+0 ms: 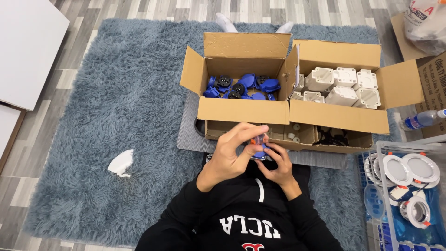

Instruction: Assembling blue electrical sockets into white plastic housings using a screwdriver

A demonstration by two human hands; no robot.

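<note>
— What do the hands have?

— I see my left hand (231, 151) pinched with fingertips together on a small blue plastic part (259, 149) with an orange bit on top, held just above my lap. My right hand (277, 163) cups the same part from below, fingers curled around its lower edge. Both are closed on it.

— And right past the hands?

— A low open cardboard tray (304, 139) just ahead of them, with small white pieces and a dark tangle inside. It sits on a grey mat (188, 135).

— The boxes behind?

— Two open brown cartons side by side, flaps up. The left carton (241, 110) holds blue socket covers (241, 86) with black insides; the right carton (339, 116) holds white square housings (344, 86) packed close.

— Anything to the sides?

— On my right, a clear plastic crate (385, 186) with round white downlights (409, 169) bearing orange clips. Beyond it a water bottle (423, 120) lies near another brown box with red print (434, 88), and a white plastic bag with red lettering (425, 21) is at the top corner. On my left, a white scrap (121, 163) rests on the shaggy blue-grey rug (116, 93).
</note>
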